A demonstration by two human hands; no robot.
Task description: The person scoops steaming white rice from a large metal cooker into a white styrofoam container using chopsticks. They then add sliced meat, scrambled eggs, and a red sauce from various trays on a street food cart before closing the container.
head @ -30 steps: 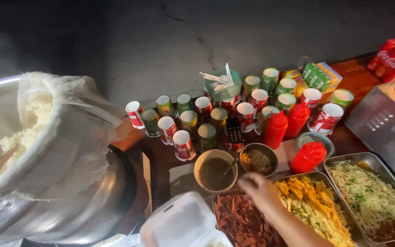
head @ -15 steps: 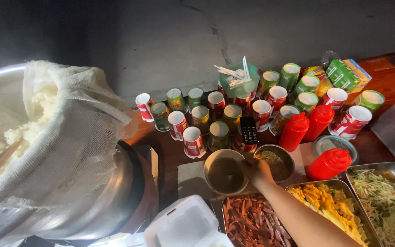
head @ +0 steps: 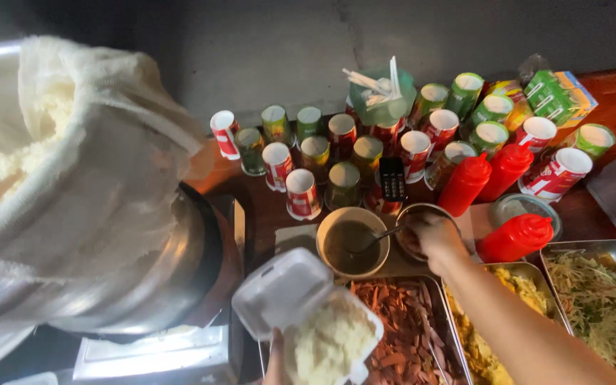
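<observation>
Our right hand (head: 433, 235) closes its grip on a spoon (head: 376, 239) whose bowl sits in the brown sauce bowl (head: 352, 242) on the surface. Our left hand (head: 276, 363), barely visible, seems to hold the open foam box (head: 308, 314) of rice near the bottom edge.

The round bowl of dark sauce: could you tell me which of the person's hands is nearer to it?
The right hand. It sits just right of the sauce bowl, holding the spoon that dips into it. The left hand is lower down, under the open foam box of rice.
</observation>
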